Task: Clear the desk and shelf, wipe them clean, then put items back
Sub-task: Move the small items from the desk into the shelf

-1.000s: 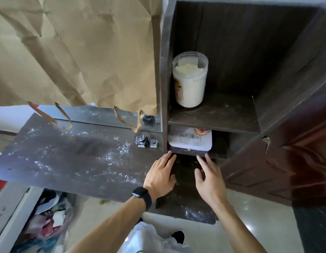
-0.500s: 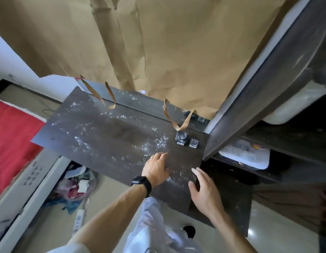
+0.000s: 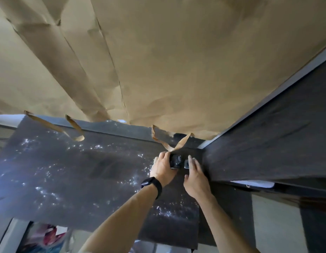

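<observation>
The dark desk top (image 3: pixel 76 172) is dusted with white powder. At its back right corner, by the shelf unit's side wall (image 3: pixel 268 143), sit two small objects. My left hand (image 3: pixel 163 168), with a black watch on the wrist, has its fingers curled round the larger dark round object (image 3: pixel 175 161). My right hand (image 3: pixel 195 177) reaches with straight fingers; its fingertips touch the smaller square silvery object (image 3: pixel 186 163). The shelf compartments are out of view apart from a white item's edge (image 3: pixel 255 183) under the shelf board.
Crumpled brown paper (image 3: pixel 158 61) covers the wall behind the desk, with torn strips (image 3: pixel 176 143) hanging onto the desk's back edge. Below the desk's front left lies a pile of colourful clutter (image 3: pixel 47 238). The floor shows at the lower right.
Both hands moved forward from the desk's front edge to the two small objects. My left hand closed round the dark round one. The camera tilted up and left.
</observation>
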`<state>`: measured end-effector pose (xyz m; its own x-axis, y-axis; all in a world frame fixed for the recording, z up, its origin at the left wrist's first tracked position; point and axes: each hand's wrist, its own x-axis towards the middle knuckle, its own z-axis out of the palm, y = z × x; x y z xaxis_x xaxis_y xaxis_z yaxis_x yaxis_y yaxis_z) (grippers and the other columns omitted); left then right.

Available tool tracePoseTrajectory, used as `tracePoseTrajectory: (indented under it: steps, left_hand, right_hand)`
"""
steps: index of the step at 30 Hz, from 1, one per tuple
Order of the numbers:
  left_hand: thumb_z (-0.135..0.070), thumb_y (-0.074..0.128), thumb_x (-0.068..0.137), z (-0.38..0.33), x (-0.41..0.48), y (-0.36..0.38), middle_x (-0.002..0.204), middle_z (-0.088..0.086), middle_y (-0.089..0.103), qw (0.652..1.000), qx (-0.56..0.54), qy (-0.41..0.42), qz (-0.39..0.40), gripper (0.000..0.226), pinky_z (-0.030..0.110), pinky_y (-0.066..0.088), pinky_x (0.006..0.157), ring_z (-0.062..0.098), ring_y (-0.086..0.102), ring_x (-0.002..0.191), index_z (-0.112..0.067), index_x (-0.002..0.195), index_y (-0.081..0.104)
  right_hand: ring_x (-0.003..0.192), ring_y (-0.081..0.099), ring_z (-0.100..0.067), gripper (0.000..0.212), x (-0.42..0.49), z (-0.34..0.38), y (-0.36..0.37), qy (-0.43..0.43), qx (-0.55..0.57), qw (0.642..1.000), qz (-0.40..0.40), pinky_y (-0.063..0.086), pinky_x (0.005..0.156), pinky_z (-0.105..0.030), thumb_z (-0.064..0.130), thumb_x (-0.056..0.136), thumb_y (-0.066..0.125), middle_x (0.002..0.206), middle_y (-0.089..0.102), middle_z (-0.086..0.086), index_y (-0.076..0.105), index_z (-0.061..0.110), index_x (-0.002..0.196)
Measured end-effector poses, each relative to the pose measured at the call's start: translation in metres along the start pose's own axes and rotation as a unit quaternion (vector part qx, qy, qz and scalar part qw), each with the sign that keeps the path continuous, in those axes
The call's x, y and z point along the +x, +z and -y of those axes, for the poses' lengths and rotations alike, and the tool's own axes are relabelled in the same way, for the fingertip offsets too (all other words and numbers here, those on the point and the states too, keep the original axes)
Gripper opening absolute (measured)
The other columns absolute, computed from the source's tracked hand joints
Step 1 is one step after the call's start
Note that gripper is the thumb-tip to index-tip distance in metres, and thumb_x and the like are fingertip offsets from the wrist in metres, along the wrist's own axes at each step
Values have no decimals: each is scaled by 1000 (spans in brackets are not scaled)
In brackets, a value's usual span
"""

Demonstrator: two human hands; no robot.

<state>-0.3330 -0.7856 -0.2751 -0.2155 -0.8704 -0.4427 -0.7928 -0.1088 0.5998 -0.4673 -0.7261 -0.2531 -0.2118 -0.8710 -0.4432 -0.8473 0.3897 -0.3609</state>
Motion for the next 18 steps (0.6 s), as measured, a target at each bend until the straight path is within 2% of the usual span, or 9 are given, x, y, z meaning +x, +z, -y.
tracePoseTrajectory:
  steps: [2,5,7,10,15,16,18]
  left_hand:
    - [-41,69,85,5,1,-1,132,-3,55,998,60,15,-11,49,39,46,93,26,48,117,-22,127,51]
    - [-55,70,81,14,-10,-2,129,-8,57,996,87,25,-21,59,38,45,93,23,47,116,-30,131,51]
    - [-60,70,79,21,-25,-3,127,-10,59,997,73,16,-29,61,34,44,93,21,48,115,-32,130,53]
    - [-63,70,77,30,-51,-4,123,-12,61,999,39,3,-29,63,29,42,94,20,49,115,-30,128,55]
    - [-62,75,71,30,-91,6,116,-11,63,999,15,27,-22,60,28,43,92,20,53,113,-32,121,60]
    - [-61,76,71,25,-99,11,116,-10,64,999,14,35,-20,59,28,43,92,20,53,112,-32,120,61]
    - [-58,78,70,5,-114,20,115,-10,65,998,9,51,-19,57,29,44,92,20,54,110,-32,119,63]
  right_hand:
    - [118,58,-23,61,1,-3,4,8,-29,999,-23,50,90,-33,14,92,58,150,34,-3,31,18,148]
    - [98,66,-23,39,-6,-4,10,14,-61,997,-42,53,78,-32,25,90,65,126,50,-1,51,18,126]
    - [95,66,-24,35,-16,-7,15,14,-50,998,-46,51,74,-33,32,90,65,121,53,-1,54,19,121]
    - [94,65,-19,31,-42,-12,15,15,35,998,-51,50,72,-29,34,90,65,117,54,4,57,24,118]
    - [88,60,-4,32,-102,-42,7,30,156,986,-55,41,70,-9,40,87,68,106,56,11,60,31,117]
    - [87,61,-3,32,-114,-53,6,34,171,983,-53,44,71,-11,45,86,67,104,57,13,59,35,115]
    - [86,65,-3,37,-133,-78,4,40,203,977,-50,54,76,-24,56,82,62,103,62,16,58,40,115]
